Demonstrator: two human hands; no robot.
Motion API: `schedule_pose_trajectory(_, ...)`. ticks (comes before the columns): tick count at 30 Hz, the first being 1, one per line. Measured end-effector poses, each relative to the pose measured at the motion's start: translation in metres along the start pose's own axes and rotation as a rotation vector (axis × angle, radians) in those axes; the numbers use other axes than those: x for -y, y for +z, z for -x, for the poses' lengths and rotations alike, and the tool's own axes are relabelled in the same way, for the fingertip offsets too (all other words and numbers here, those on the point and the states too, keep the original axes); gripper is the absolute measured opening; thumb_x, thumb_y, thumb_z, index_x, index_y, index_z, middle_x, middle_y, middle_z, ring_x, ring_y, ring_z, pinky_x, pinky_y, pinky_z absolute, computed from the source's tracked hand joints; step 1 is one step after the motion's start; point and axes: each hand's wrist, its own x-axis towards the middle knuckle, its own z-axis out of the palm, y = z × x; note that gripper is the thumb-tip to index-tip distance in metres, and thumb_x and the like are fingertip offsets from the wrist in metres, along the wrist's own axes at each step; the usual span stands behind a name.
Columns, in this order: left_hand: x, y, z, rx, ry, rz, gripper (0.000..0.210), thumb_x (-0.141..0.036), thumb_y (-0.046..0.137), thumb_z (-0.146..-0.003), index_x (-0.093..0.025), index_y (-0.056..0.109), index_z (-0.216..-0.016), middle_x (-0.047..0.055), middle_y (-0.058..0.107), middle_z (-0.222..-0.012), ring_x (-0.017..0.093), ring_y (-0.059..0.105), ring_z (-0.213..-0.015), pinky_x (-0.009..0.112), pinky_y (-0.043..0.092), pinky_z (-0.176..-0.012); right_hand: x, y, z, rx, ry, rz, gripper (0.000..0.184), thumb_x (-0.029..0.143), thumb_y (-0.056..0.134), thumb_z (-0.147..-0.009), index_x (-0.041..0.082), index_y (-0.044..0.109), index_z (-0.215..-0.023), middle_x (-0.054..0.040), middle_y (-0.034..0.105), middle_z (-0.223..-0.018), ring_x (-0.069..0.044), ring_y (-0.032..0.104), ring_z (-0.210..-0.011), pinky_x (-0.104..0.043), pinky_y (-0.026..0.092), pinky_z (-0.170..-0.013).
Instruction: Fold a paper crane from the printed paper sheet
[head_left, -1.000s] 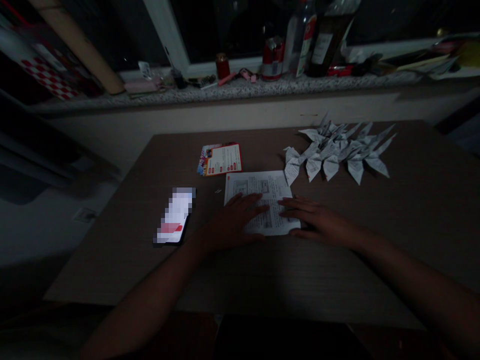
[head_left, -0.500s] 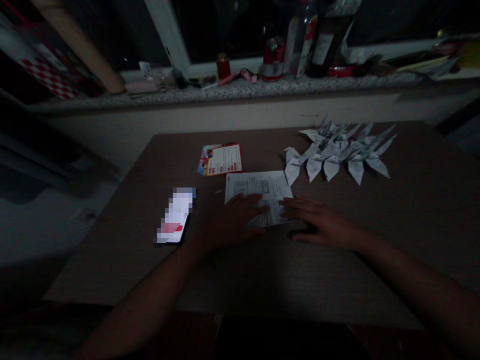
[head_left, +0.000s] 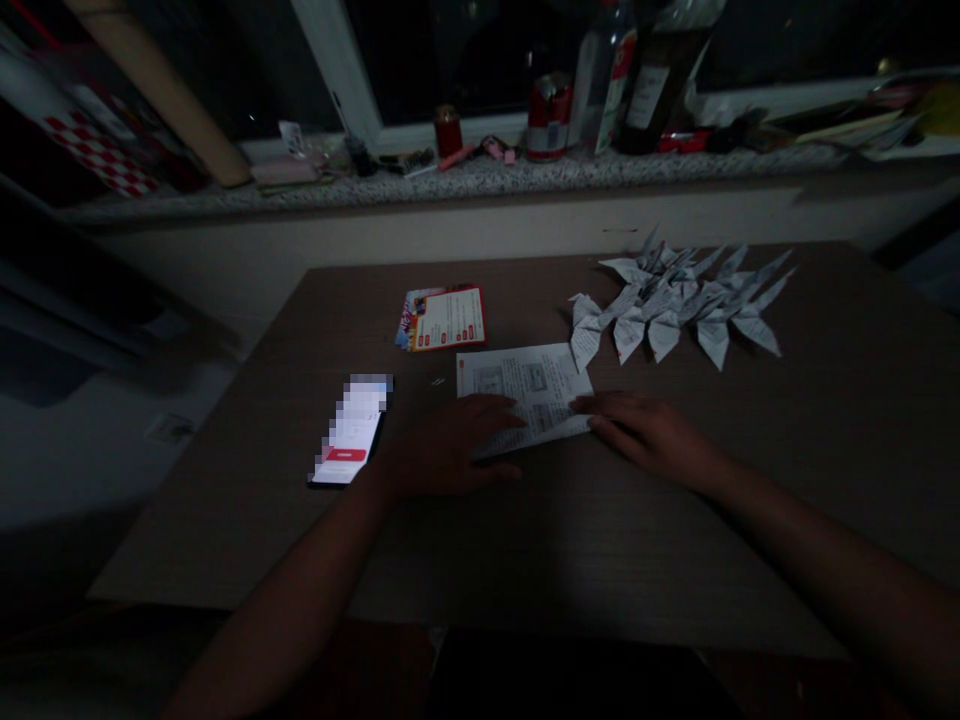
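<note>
A printed sheet of paper (head_left: pixel 536 385) lies on the table in front of me, its text and small pictures facing up. My left hand (head_left: pixel 450 440) rests over its left side with the fingers stretched out and the thumb apart. At the sheet's right edge, the fingers and thumb of my right hand (head_left: pixel 649 435) come together on the paper. Beyond it, to the right, stand several folded paper cranes (head_left: pixel 667 305); the nearest one touches or nearly touches the sheet's upper right corner.
Left of the sheet lies a lit phone (head_left: pixel 349 435). Colourful printed cards (head_left: pixel 446 318) are stacked behind it on the wooden table (head_left: pixel 525 560). A granite windowsill (head_left: pixel 420 185) at the back carries a red can (head_left: pixel 549 115), bottles and small items.
The sheet has shifted slightly to the right. My right hand has drawn its spread fingers together at the sheet's right edge. My left hand has moved a little left.
</note>
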Motion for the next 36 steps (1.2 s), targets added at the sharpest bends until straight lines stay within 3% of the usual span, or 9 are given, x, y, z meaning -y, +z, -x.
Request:
schedule_pose_trajectory(5, 0.002, -0.003, 0.000, -0.012, -0.002, 0.087, 0.039, -0.044, 0.057, -0.103, -0.026, 0.059, -0.137, 0.007, 0.059, -0.146, 0.024, 0.059, -0.132, 0.040, 0.050, -0.111, 0.004, -0.004, -0.002, -0.020, 0.066, 0.015, 0.022, 0.029, 0.048, -0.106, 0.020, 0.069, -0.109, -0.0097, 0.078, -0.109, -0.025, 0.076, -0.099, -0.040, 0.061, -0.086)
schedule_pose_trajectory(9, 0.008, 0.000, -0.002, -0.061, -0.056, 0.077, 0.030, -0.038, 0.050, -0.107, -0.024, 0.059, -0.131, 0.006, 0.066, -0.134, 0.023, 0.064, -0.123, 0.039, 0.053, -0.104, 0.008, -0.007, -0.003, -0.055, 0.089, 0.015, 0.022, 0.030, 0.048, -0.106, 0.021, 0.066, -0.098, -0.0069, 0.075, -0.092, -0.022, 0.074, -0.083, -0.036, 0.059, -0.075)
schedule_pose_trajectory(13, 0.011, 0.004, -0.006, -0.133, -0.102, 0.058, 0.029, -0.039, 0.050, -0.106, -0.023, 0.060, -0.128, 0.006, 0.067, -0.130, 0.023, 0.065, -0.119, 0.039, 0.054, -0.102, 0.009, -0.005, -0.003, -0.079, 0.110, -0.002, 0.018, 0.035, 0.056, -0.103, 0.021, 0.067, -0.106, -0.0078, 0.075, -0.100, -0.023, 0.073, -0.088, -0.036, 0.058, -0.078)
schedule_pose_trajectory(18, 0.015, 0.011, -0.011, -0.187, -0.127, 0.018, 0.029, -0.041, 0.047, -0.107, -0.023, 0.063, -0.123, 0.007, 0.066, -0.128, 0.024, 0.065, -0.119, 0.041, 0.054, -0.102, 0.007, 0.000, -0.008, -0.120, 0.167, -0.004, 0.017, 0.035, 0.058, -0.102, 0.021, 0.068, -0.101, -0.0071, 0.075, -0.095, -0.024, 0.073, -0.085, -0.037, 0.058, -0.078)
schedule_pose_trajectory(22, 0.022, 0.018, -0.014, -0.230, -0.094, -0.014, 0.030, -0.038, 0.050, -0.106, -0.021, 0.062, -0.127, 0.009, 0.061, -0.137, 0.025, 0.059, -0.129, 0.043, 0.050, -0.111, 0.006, 0.002, -0.011, -0.132, 0.184, -0.016, 0.016, 0.034, 0.058, -0.101, 0.021, 0.068, -0.101, -0.0072, 0.074, -0.095, -0.024, 0.073, -0.087, -0.038, 0.058, -0.079)
schedule_pose_trajectory(26, 0.022, 0.021, -0.014, -0.199, -0.107, -0.026, 0.035, -0.038, 0.050, -0.106, -0.021, 0.059, -0.135, 0.010, 0.055, -0.149, 0.026, 0.052, -0.140, 0.046, 0.044, -0.118, 0.006, 0.002, -0.012, -0.131, 0.183, -0.029, 0.017, 0.034, 0.058, -0.101, 0.020, 0.068, -0.101, -0.0079, 0.074, -0.096, -0.024, 0.073, -0.087, -0.038, 0.058, -0.078)
schedule_pose_trajectory(36, 0.015, 0.017, -0.015, -0.158, -0.085, 0.009, 0.028, -0.037, 0.054, -0.104, -0.022, 0.060, -0.127, 0.008, 0.064, -0.132, 0.024, 0.061, -0.124, 0.043, 0.051, -0.107, 0.009, -0.002, -0.009, -0.120, 0.209, 0.020, 0.019, 0.037, 0.056, -0.101, 0.023, 0.069, -0.102, -0.0081, 0.076, -0.095, -0.026, 0.074, -0.084, -0.041, 0.060, -0.077)
